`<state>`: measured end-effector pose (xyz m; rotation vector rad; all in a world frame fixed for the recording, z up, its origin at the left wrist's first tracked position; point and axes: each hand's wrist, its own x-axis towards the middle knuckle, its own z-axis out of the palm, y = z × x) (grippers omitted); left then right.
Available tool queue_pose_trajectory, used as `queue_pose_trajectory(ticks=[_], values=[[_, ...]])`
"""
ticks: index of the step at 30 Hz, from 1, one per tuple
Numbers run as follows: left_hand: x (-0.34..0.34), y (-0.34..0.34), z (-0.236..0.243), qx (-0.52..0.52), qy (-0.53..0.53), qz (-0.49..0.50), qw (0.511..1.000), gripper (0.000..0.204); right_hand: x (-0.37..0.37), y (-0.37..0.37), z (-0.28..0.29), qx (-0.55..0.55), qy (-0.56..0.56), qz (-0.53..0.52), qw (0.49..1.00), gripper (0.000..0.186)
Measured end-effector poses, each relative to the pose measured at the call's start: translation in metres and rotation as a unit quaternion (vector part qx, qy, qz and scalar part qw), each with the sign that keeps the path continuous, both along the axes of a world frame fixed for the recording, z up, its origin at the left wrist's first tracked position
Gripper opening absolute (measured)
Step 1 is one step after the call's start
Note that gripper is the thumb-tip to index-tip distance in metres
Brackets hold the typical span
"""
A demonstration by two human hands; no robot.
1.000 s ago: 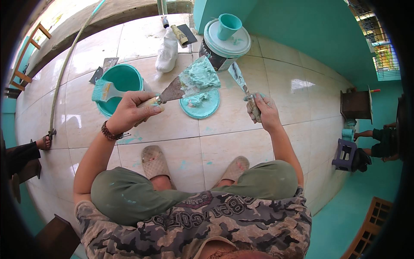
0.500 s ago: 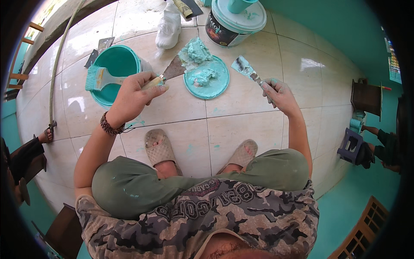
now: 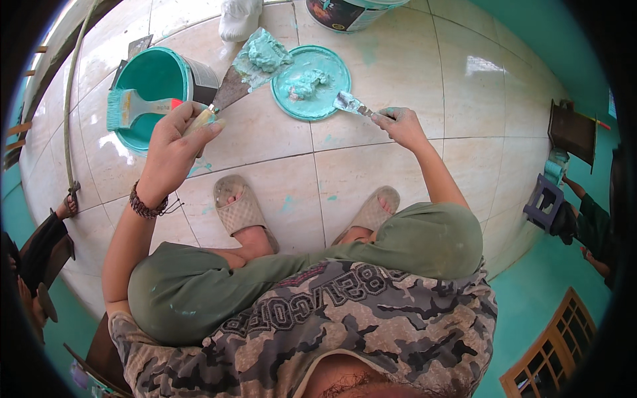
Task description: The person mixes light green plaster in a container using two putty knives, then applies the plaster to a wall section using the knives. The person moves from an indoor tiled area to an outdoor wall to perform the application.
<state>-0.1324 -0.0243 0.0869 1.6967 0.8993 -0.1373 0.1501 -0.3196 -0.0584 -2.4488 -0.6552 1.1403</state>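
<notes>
My left hand [image 3: 178, 146] is closed round the pale handle of a wide putty knife [image 3: 233, 90]. On that blade sits a thick heap of turquoise putty [image 3: 263, 54]. A smaller putty knife [image 3: 350, 103], its blade smeared with turquoise, is gripped by the handle in my right hand [image 3: 401, 127]. Its tip reaches the right edge of a round turquoise lid [image 3: 282, 106] on the floor. More putty [image 3: 309, 85] lies in a lump on the lid. Left of my left hand, a paintbrush [image 3: 136, 109] with turquoise bristles rests across a turquoise-lined bucket [image 3: 192, 73].
A dark-labelled bucket [image 3: 338, 14] and a white wrapped bundle [image 3: 239, 18] stand at the far side. A long pole [image 3: 69, 119] lies at left on the tiled floor [image 3: 391, 179]. Other people sit at both sides, one near a purple stool [image 3: 543, 204] at right.
My right hand has brought the smaller putty knife leftward to the lid's edge. My left hand still holds the loaded wide knife. The whole view has shifted, with far objects now higher.
</notes>
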Motion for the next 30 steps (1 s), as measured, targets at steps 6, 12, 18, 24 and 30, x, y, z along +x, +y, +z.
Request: queue_pose_trajectory(ticks=[6, 12, 18, 24, 30], values=[[-0.008, 0.0, 0.002, -0.015, -0.005, -0.005, 1.0, 0.021, -0.012, 0.01, -0.011, 0.002, 0.039, 0.005, 0.999, 0.045], [-0.018, -0.001, 0.007, -0.014, 0.002, 0.002, 1.0, 0.02, -0.048, 0.011, -0.028, 0.037, 0.09, -0.05, 0.994, 0.039], [-0.026, 0.0, 0.01, -0.019, -0.003, -0.003, 1.0, 0.019, -0.06, 0.006, -0.036, 0.079, 0.082, -0.094, 0.989, 0.035], [-0.032, -0.002, 0.011, -0.003, -0.01, -0.01, 1.0, 0.019, -0.065, 0.023, -0.03, 0.05, 0.117, -0.099, 0.987, 0.041], [-0.039, 0.006, 0.015, 0.035, -0.032, 0.017, 0.999, 0.02, -0.047, 0.014, -0.026, 0.05, 0.158, -0.107, 0.98, 0.038]])
